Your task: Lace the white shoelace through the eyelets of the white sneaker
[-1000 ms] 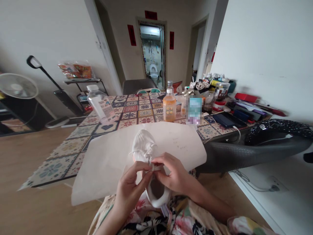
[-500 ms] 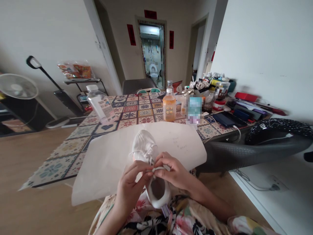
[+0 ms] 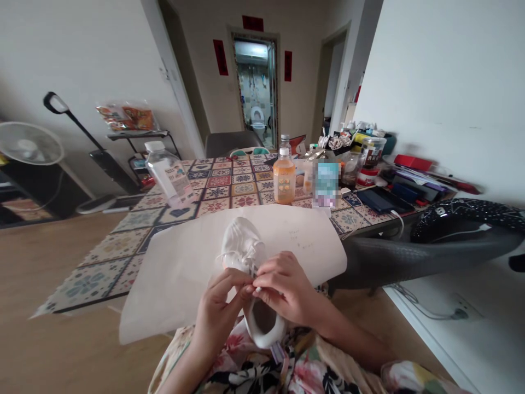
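A white shoe (image 3: 241,243) lies on a large white paper sheet (image 3: 176,268), its toe pointing away from me and its heel at my lap. Over the shoe's upper part, just ahead of its opening, my left hand (image 3: 223,298) pinches the white lace with thumb and forefinger. From the other side my right hand (image 3: 283,284) also holds the lace, its fingers curled and its fingertips touching those of the left. The short stretch of lace between the fingertips is mostly hidden.
An orange drink bottle (image 3: 284,178) and a clear bottle (image 3: 168,175) stand beyond the paper on the patterned tablecloth (image 3: 217,191). Jars, a tablet (image 3: 383,200) and stacked papers lie at the right. A grey chair (image 3: 369,262) is at the right edge.
The right hand's fingers have curled in closer to the left fingertips, and the lace loop seen under them is now mostly covered. The shoe has hardly moved.
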Motion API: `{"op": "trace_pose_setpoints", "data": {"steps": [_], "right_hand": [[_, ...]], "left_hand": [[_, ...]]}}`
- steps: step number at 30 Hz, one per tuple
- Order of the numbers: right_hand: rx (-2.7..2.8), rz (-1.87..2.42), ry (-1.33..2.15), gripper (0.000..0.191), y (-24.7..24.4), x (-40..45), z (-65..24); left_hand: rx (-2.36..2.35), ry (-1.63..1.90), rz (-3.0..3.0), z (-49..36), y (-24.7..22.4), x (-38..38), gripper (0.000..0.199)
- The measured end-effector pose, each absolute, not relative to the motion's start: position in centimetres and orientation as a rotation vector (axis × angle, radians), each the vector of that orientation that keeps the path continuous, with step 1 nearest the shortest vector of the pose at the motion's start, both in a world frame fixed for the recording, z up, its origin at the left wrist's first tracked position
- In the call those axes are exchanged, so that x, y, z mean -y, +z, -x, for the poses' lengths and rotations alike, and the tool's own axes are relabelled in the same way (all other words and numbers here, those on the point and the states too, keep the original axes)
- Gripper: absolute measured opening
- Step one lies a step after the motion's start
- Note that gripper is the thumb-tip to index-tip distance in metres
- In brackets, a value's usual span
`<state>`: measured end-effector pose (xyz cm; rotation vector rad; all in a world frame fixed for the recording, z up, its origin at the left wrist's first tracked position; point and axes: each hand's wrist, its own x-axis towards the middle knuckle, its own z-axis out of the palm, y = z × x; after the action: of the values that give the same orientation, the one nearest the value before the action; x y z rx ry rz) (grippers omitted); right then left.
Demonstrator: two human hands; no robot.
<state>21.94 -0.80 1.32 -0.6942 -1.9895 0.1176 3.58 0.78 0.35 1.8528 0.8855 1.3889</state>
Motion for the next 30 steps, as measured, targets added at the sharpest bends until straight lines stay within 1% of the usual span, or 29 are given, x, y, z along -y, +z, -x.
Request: {"op": "trace_pose_setpoints", "data": {"steps": [2, 4, 6, 12, 17, 21, 24, 27, 30], "right_hand": [[2.004, 0.607, 0.03, 0.006, 1.4, 0.7, -22.2], [2.027, 0.55, 0.038, 0.007, 1.6, 0.7, -22.6], [2.054, 0.508, 0.098, 0.008, 1.9, 0.6, -23.1], [2.127, 0.386, 0.312, 0.022, 2.3, 0.4, -23.4], [2.14, 0.332, 0.364, 0.027, 2.2, 0.1, -23.0], [2.214, 0.358, 0.294, 0.021, 1.8, -0.1, -23.2], [2.254, 0.507, 0.166, 0.016, 1.7, -0.1, -23.5], [2.263, 0.682, -0.025, 0.019, 1.7, 0.0, -23.9], [2.305, 0.761, -0.115, 0.022, 1.8, 0.1, -24.2]], "left_hand": [[-0.859, 1.361, -1.818, -3.4, 0.2, -1.0, 0.019], [-0.85, 1.347, -1.774, -3.0, 0.1, -1.5, 0.02], [-0.873, 1.357, -1.75, -2.5, -0.1, -2.2, 0.019], [-1.03, 1.413, -1.909, -1.7, -0.8, -4.0, 0.016], [-1.079, 1.395, -1.993, -1.9, -1.2, -4.6, 0.023], [-1.111, 1.378, -2.045, -1.8, -1.2, -4.7, 0.024], [-1.09, 1.423, -2.033, -1.7, -1.1, -4.2, 0.017], [-1.046, 1.523, -2.01, -1.6, -0.7, -3.2, 0.012], [-0.907, 1.401, -2.117, -1.5, 0.1, -2.2, 0.012]]}}
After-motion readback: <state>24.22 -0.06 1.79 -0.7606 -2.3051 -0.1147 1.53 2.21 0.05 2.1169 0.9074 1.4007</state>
